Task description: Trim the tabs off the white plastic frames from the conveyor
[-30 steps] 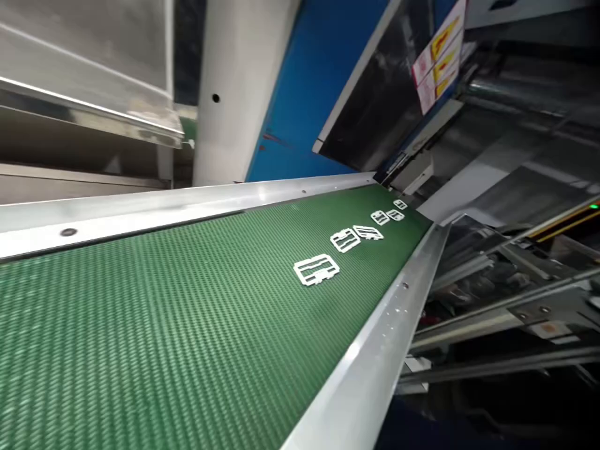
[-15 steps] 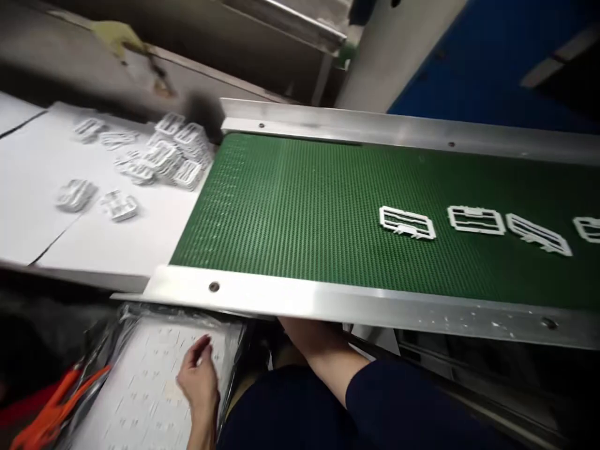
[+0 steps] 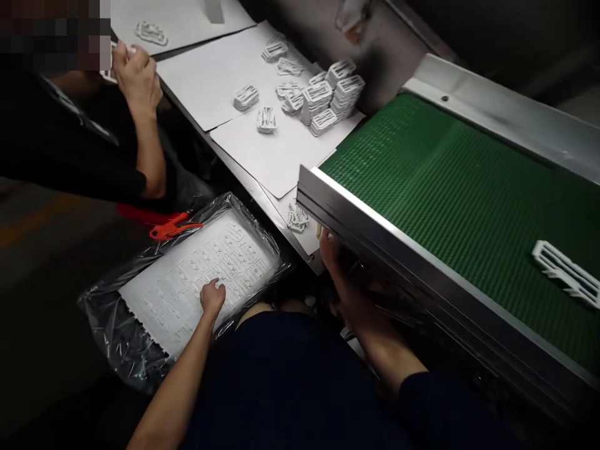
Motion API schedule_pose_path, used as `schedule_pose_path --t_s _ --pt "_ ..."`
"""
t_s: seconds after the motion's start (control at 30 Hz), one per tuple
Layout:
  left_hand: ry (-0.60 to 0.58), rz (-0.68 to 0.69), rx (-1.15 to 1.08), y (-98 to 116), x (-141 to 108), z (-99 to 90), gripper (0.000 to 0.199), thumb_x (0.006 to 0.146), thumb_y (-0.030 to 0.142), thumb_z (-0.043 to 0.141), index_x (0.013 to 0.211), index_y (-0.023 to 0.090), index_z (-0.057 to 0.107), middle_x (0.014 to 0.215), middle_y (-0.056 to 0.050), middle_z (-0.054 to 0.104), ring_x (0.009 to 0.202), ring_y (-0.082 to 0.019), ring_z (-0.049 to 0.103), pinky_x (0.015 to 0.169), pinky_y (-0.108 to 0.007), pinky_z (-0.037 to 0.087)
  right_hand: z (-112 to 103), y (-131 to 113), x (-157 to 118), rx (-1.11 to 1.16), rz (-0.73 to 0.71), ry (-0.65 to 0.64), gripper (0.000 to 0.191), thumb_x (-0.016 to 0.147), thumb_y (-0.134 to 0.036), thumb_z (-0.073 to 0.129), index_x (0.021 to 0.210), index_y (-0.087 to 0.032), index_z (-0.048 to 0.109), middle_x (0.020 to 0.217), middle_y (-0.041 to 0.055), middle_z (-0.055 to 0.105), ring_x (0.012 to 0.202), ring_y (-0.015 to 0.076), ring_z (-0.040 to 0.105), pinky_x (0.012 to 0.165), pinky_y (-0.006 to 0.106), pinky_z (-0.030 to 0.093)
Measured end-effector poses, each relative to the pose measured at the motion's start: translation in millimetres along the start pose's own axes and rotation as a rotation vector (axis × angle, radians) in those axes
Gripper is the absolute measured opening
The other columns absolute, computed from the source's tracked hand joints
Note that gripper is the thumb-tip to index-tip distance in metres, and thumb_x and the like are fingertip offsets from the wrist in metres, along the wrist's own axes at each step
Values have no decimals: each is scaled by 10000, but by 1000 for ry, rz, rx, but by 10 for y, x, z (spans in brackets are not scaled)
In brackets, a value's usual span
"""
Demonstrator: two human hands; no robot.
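Observation:
My left hand (image 3: 213, 297) rests over a white sheet (image 3: 150, 306) in a clear plastic bag (image 3: 117, 344). Its fingers are loosely bent and apart, and I see nothing between them. Flat white plastic frames (image 3: 234, 234) lie in rows on that sheet. My right hand (image 3: 329, 247) reaches in below the conveyor's near rail, its fingers mostly hidden in shade. Just left of it, a small pile of white frames (image 3: 297, 215) sits on the table corner.
Stacks of white frames (image 3: 316, 103) stand on the paper-covered table (image 3: 253, 150). The green conveyor belt (image 3: 431, 169) carries a frame (image 3: 567, 272) at right. Orange-handled cutters (image 3: 171, 228) lie beside the bag. At left, a co-worker's hand (image 3: 138, 78) holds a white frame.
My view has swung left, bringing the co-worker and more of the bag into sight. My right hand, hidden below the rail before, now shows near the table corner. My left hand stays over the sheet.

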State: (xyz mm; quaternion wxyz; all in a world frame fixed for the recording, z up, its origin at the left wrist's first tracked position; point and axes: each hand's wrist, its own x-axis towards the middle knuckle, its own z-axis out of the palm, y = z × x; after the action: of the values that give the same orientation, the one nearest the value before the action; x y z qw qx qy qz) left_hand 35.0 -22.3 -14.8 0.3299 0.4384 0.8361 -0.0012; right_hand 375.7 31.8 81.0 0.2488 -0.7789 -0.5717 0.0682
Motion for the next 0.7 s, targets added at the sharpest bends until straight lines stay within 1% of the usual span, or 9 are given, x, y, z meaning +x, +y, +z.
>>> schedule_pose_path --t_s 0.07,0.13,0.3,0.4,0.43,0.5,0.57,0.63,0.7 --pt "12 64 8 41 101 72 274 876 279 576 1113 141 577 1183 -105 557 1087 -265 526 914 -493 432 75 -5 -202 42 -9 39 338 936 -283 419 1195 -78 490 1200 173 521 1111 259 516 904 470 458" --pt "38 145 1 191 251 116 270 875 267 575 1115 143 576 1204 -106 542 1123 -274 497 933 -503 410 109 -67 -488 91 -65 36 345 937 -250 376 1193 -40 473 1210 222 508 1171 278 473 955 479 426" --pt "135 299 -82 824 885 42 276 870 254 568 1120 136 563 1245 -119 490 1196 -294 402 987 -513 323 207 -378 -1205 212 -297 -162 244 884 -159 408 1088 -144 542 1128 129 587 1107 204 530 956 391 457" --pt "164 285 -148 1145 1294 -34 335 832 238 622 1066 11 541 1220 -204 454 1222 -324 325 997 -505 257 315 -535 -1406 238 -358 -311 260 866 -133 396 1079 -152 544 1111 121 592 1088 193 538 939 371 470" --pt "166 264 -173 1216 1403 -49 335 826 242 631 1039 -1 539 1206 -209 455 1213 -321 328 988 -504 259 368 -578 -1420 238 -364 -362 268 867 -133 391 1092 -147 536 1116 123 587 1091 190 533 948 363 463" --pt "154 222 -233 1306 1558 -67 284 829 257 629 994 38 552 1167 -169 490 1152 -287 398 955 -493 308 525 -662 -1374 228 -372 -470 284 877 -147 384 1129 -136 514 1135 125 574 1106 180 519 973 337 444" --pt "124 192 -312 1350 1620 -95 205 841 266 615 947 97 571 1078 -105 554 1024 -234 498 894 -462 385 773 -754 -1244 204 -388 -575 307 886 -169 384 1173 -139 489 1164 117 556 1115 173 506 982 312 432" --pt "99 185 -420 1369 1582 -152 178 851 279 602 919 116 581 974 -67 589 895 -199 555 822 -421 441 1104 -859 -1050 161 -415 -660 346 875 -174 404 1215 -149 464 1211 111 527 1123 183 494 965 312 439" --pt "102 192 -559 1350 1443 -233 187 846 298 599 923 129 580 910 -49 599 821 -187 576 762 -383 471 1463 -969 -806 96 -454 -716 443 815 -167 492 1253 -138 432 1284 133 471 1137 221 478 939 348 454"
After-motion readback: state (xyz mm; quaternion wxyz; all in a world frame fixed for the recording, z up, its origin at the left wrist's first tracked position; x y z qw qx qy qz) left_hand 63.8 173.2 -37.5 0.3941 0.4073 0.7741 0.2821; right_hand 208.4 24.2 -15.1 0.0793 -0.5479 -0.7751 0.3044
